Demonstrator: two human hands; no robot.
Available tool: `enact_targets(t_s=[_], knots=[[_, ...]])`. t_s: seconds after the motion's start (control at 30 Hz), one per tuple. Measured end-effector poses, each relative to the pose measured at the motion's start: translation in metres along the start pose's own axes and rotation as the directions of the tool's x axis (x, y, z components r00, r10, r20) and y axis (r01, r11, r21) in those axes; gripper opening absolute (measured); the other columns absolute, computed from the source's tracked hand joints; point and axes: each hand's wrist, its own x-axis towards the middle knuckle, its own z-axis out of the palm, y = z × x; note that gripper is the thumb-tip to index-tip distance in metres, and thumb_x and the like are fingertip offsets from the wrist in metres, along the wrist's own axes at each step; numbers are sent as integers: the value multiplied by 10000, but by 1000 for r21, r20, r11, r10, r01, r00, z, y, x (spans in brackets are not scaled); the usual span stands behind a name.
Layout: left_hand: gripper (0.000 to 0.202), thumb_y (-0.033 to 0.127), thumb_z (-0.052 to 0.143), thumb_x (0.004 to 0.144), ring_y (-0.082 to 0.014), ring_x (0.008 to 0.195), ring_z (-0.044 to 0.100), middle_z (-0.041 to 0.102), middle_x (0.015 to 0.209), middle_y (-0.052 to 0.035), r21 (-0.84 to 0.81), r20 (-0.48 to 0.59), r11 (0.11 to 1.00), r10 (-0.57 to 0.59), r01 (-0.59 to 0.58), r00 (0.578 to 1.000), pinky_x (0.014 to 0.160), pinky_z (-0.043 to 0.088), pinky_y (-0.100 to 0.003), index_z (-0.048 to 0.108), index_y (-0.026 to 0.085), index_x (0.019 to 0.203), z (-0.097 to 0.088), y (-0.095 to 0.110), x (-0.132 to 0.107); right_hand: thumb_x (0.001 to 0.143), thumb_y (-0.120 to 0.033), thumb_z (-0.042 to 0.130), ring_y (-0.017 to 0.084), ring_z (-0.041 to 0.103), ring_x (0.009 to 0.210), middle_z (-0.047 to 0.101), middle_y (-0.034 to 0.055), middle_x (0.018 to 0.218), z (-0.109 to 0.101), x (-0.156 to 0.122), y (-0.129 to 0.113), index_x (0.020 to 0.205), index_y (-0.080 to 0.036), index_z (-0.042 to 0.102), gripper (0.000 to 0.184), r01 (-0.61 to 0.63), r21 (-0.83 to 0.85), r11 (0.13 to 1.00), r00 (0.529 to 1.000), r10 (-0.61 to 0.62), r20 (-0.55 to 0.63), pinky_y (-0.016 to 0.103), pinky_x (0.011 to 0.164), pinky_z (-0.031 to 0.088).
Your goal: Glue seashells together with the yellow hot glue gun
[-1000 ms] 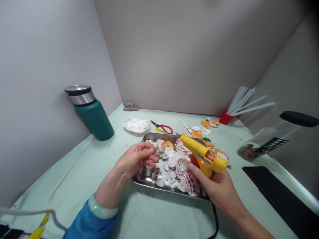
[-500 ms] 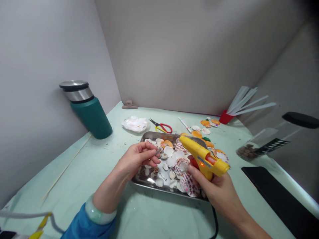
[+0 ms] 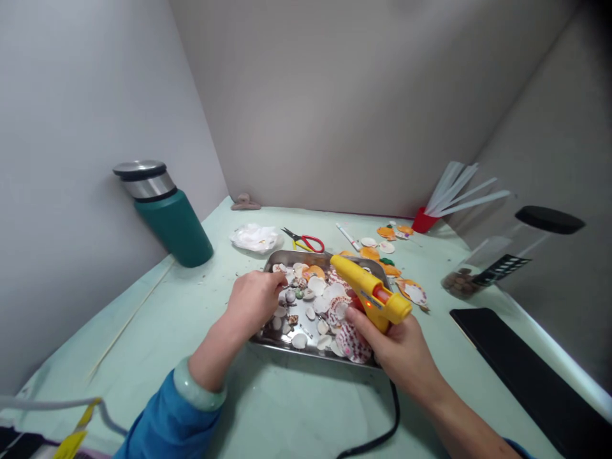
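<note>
A metal tray (image 3: 271, 342) full of seashells (image 3: 317, 287) lies in front of me on the pale green table. My left hand (image 3: 253, 301) is turned palm down over the tray's left side, its fingers curled among the shells; what they pinch is hidden. My right hand (image 3: 399, 347) grips a yellow hot glue gun (image 3: 367, 291) by the handle, with its nozzle pointing back left above the shells and its orange light on. A black cord (image 3: 382, 427) runs from the gun toward me.
A green flask (image 3: 165, 213) stands at the left wall. Behind the tray lie a white tissue (image 3: 254, 237), red scissors (image 3: 306, 241), a pen (image 3: 348, 237) and orange shell pieces (image 3: 388, 233). A red cup of glue sticks (image 3: 430, 217), a clear jar (image 3: 507, 261) and a black pad (image 3: 521, 370) sit to the right.
My left hand has turned over and dropped from holding a small piece up to reaching down into the shells. The glue gun has shifted slightly left and closer.
</note>
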Motion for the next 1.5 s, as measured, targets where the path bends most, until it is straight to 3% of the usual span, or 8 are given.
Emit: enact_targets(t_s=[0.33, 0.6, 0.87, 1.2, 1.37, 1.5], knots=[[221, 184, 515, 771, -244, 801, 642, 726, 912, -72, 32, 40, 999, 37, -38, 999, 634, 419, -303, 699, 243, 878, -7, -1, 4, 778, -340, 664, 232, 658, 810, 717, 49, 868, 0, -1, 1, 930, -169, 667, 230, 77, 9, 997, 997, -77, -14, 332, 728, 537], [254, 249, 470, 823, -251, 733, 642, 732, 847, -93, 112, 14, 992, -60, 58, 998, 613, 421, -325, 707, 237, 913, -15, -5, 11, 784, -364, 646, 251, 643, 838, 701, 91, 923, 0, -1, 2, 988, -127, 649, 313, 53, -8, 999, 999, -53, -10, 326, 671, 526], [253, 193, 481, 810, -253, 801, 654, 730, 876, -92, 126, 159, 983, 111, -132, 981, 641, 433, -312, 707, 217, 922, 3, 21, 24, 780, -360, 651, 235, 638, 791, 695, 86, 893, 0, 0, 7, 977, -123, 641, 308, 72, 20, 997, 997, -72, -3, 308, 660, 520], [272, 122, 490, 776, -275, 828, 643, 694, 943, -113, 139, 239, 947, 253, -291, 937, 690, 450, -350, 682, 203, 951, 21, 29, 31, 785, -348, 649, 228, 637, 778, 696, 84, 881, 2, 2, 6, 955, -124, 646, 282, 103, 42, 994, 995, -103, 1, 311, 671, 517], [250, 104, 523, 732, -259, 776, 635, 671, 928, -103, 106, 273, 944, 274, -312, 922, 669, 448, -342, 670, 200, 910, 25, 30, 30, 790, -347, 645, 214, 627, 748, 690, 73, 848, 2, 2, 7, 929, -127, 646, 260, 105, 39, 994, 994, -105, 8, 307, 660, 513], [199, 110, 528, 724, -275, 811, 628, 659, 931, -118, 44, 257, 962, 250, -270, 933, 695, 441, -362, 641, 174, 875, 23, 31, 30, 789, -347, 646, 209, 622, 746, 684, 65, 833, 1, 2, 8, 927, -129, 645, 258, 113, 36, 993, 994, -113, 3, 300, 667, 511]])
